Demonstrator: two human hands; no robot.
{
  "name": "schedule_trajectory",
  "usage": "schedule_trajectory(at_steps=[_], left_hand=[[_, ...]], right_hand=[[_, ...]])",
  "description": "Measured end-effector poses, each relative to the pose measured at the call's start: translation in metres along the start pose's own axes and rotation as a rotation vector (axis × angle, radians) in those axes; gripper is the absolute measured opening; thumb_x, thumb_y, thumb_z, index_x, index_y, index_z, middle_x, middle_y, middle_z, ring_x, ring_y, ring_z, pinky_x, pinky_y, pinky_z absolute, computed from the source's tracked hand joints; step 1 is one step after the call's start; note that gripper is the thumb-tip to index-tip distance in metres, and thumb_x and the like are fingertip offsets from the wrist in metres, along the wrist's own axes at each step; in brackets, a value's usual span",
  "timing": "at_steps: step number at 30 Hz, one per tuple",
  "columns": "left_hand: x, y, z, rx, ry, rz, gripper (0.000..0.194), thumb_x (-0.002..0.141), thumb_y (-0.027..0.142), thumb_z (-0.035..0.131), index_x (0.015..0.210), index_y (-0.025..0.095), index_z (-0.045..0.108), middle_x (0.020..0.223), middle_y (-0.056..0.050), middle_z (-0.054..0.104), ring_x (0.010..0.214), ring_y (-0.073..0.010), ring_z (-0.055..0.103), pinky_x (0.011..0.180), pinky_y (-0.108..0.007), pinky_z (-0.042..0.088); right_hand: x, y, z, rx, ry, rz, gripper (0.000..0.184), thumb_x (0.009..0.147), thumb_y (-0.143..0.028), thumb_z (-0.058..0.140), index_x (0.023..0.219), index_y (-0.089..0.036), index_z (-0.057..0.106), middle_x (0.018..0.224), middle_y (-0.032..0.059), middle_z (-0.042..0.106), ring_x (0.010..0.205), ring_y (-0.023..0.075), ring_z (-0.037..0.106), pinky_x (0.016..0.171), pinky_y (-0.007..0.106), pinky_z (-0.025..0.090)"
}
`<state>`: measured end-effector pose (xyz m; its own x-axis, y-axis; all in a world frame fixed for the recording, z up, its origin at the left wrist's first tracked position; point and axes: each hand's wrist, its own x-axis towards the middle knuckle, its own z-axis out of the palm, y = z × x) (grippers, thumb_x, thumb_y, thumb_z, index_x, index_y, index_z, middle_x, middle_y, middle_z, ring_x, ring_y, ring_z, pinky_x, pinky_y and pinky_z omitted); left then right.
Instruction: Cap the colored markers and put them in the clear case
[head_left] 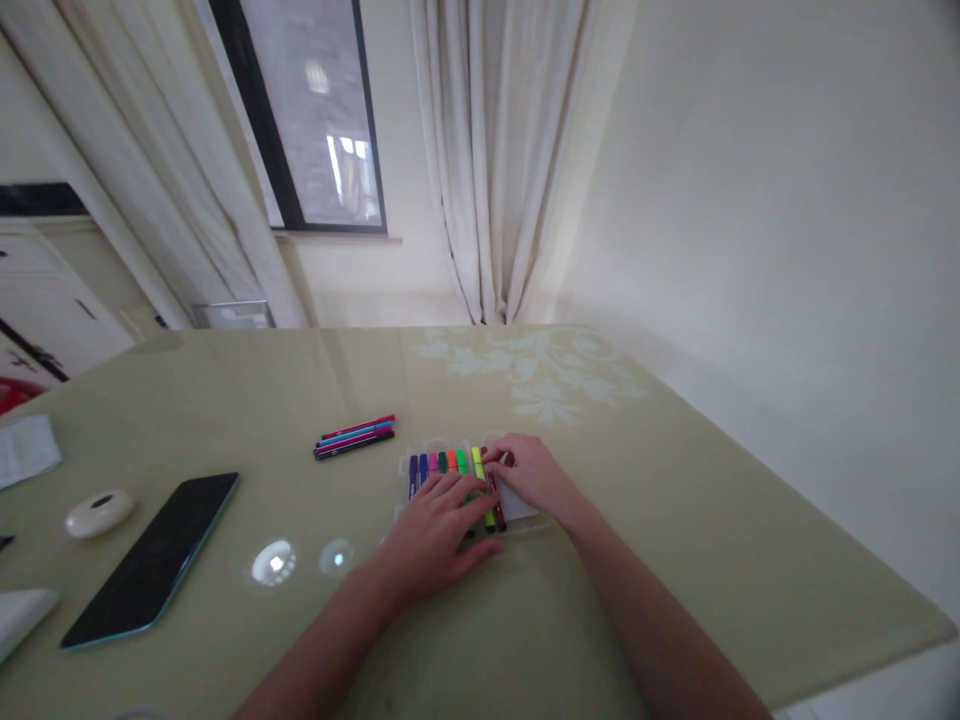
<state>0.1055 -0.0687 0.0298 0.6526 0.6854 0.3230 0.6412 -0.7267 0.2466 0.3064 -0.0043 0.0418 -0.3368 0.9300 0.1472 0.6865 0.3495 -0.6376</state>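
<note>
A clear plastic marker case (pixel 405 478) lies on the green table (pixel 675 520) with several coloured markers (pixel 442 463) side by side in it. My left hand (pixel 439 535) rests flat on the near part of the case, fingers stretched over the markers. My right hand (pixel 529 472) sits at the right end of the case, fingertips pinched on a dark red marker (pixel 495 500) lying in the row. Three loose markers (pixel 355 437) lie together to the left of the case, apart from both hands.
A black tablet (pixel 154 560) lies at the left, with a white oval object (pixel 97 512) beside it and white paper (pixel 26 450) at the far left edge. The table's right edge runs close to a bare wall. Curtains and a window stand behind.
</note>
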Motion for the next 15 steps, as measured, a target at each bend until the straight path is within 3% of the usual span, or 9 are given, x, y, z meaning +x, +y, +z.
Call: schedule_trajectory(at_steps=[3, 6, 9, 12, 15], left_hand=[[-0.003, -0.025, -0.01, -0.014, 0.116, -0.211, 0.035, 0.104, 0.041, 0.047, 0.132, 0.025, 0.062, 0.126, -0.008, 0.067, 0.117, -0.0247, 0.06, 0.102, -0.041, 0.047], [-0.014, -0.06, -0.025, 0.227, 0.207, -0.552, 0.03, 0.103, 0.03, 0.045, 0.119, 0.018, 0.068, 0.121, -0.011, 0.067, 0.116, -0.0291, 0.059, 0.102, -0.044, 0.046], [-0.026, -0.084, -0.034, 0.452, 0.148, -0.799, 0.03, 0.099, 0.026, 0.047, 0.119, 0.018, 0.069, 0.12, -0.013, 0.065, 0.114, -0.0336, 0.058, 0.093, -0.046, 0.048], [-0.031, -0.091, -0.035, 0.478, 0.108, -0.864, 0.027, 0.099, 0.03, 0.048, 0.114, 0.02, 0.069, 0.118, -0.012, 0.065, 0.111, -0.0324, 0.059, 0.089, -0.043, 0.049], [-0.03, -0.092, -0.032, 0.44, 0.105, -0.827, 0.022, 0.099, 0.031, 0.049, 0.107, 0.022, 0.068, 0.117, -0.01, 0.067, 0.114, -0.0316, 0.058, 0.091, -0.043, 0.047]], right_hand=[[0.002, 0.001, -0.001, 0.016, 0.041, 0.04, 0.01, 0.086, -0.018, 0.07, 0.084, -0.018, 0.08, 0.083, 0.0049, 0.077, 0.074, 0.0172, 0.064, 0.07, 0.027, 0.044], [0.002, 0.0, -0.002, 0.044, 0.096, 0.048, 0.012, 0.088, -0.02, 0.068, 0.083, -0.018, 0.079, 0.081, 0.0042, 0.076, 0.072, 0.016, 0.063, 0.069, 0.027, 0.044], [0.002, -0.001, -0.002, 0.073, 0.136, 0.04, 0.013, 0.088, -0.019, 0.067, 0.083, -0.019, 0.079, 0.08, 0.0034, 0.076, 0.069, 0.0149, 0.062, 0.068, 0.026, 0.044], [0.002, 0.0, -0.002, 0.094, 0.168, 0.039, 0.013, 0.088, -0.019, 0.066, 0.084, -0.019, 0.079, 0.08, 0.0036, 0.076, 0.067, 0.0146, 0.062, 0.067, 0.026, 0.044], [0.004, 0.002, -0.003, 0.107, 0.202, 0.041, 0.014, 0.088, -0.02, 0.065, 0.083, -0.018, 0.078, 0.08, 0.0037, 0.075, 0.067, 0.0148, 0.062, 0.067, 0.026, 0.044]])
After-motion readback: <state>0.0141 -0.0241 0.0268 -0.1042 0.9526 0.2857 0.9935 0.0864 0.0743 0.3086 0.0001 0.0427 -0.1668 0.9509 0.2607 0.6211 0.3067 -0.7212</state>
